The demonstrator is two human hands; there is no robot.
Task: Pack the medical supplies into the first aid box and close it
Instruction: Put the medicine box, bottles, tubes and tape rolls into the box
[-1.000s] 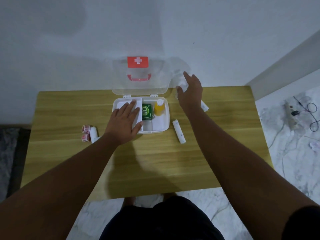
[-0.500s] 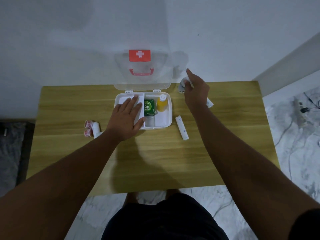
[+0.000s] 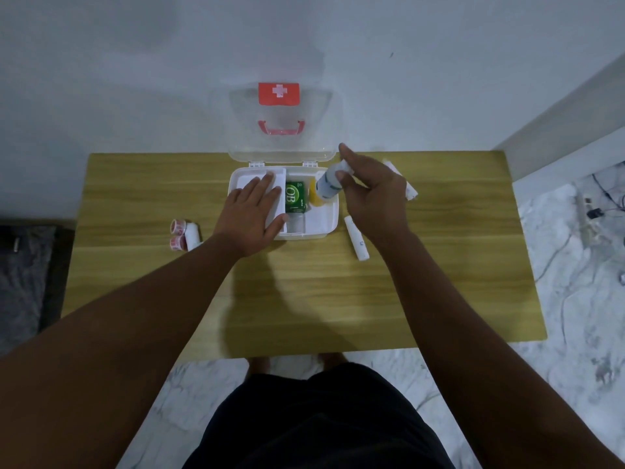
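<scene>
The white first aid box stands open at the table's far middle, its clear lid with a red cross upright against the wall. Inside lie a green carton and a yellow bottle, partly hidden. My left hand rests flat with straight fingers on the box's white left tray. My right hand pinches a white bottle with a blue label, tilted over the box's right side.
Two red-and-white tape rolls and a white roll lie left of the box. A white tube lies right of it, and more white rolls sit behind my right hand. The wooden table backs onto a white wall.
My right hand picked up the white bottle from the table's far right and carried it left over the box. My left hand stayed on the tray.
</scene>
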